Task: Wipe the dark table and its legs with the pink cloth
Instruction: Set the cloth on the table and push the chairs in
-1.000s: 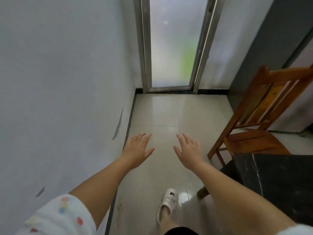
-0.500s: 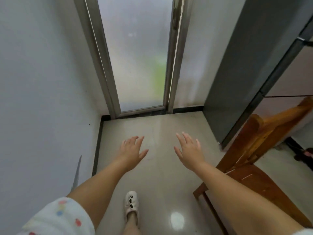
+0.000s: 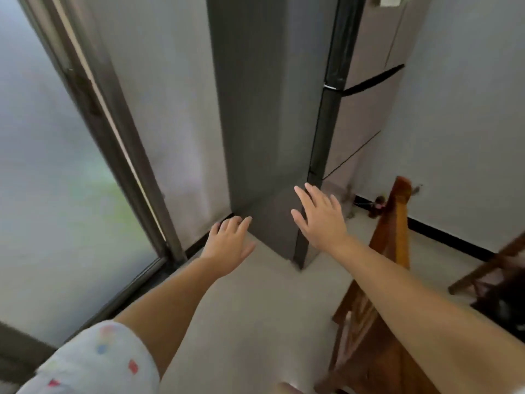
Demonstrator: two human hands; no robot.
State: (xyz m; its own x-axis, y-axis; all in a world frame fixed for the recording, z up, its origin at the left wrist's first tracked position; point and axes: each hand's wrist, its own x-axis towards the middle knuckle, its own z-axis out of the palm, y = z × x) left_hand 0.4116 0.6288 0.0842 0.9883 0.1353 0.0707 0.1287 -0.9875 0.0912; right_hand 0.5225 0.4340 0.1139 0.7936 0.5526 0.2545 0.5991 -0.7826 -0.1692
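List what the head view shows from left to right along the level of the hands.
Frosted glass door → left hand → fridge → right hand → wooden chair → white wall.

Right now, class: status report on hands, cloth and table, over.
Left hand open, empty. Right hand open, empty. No cloth or table in view. Fridge ahead, wooden chair at right.
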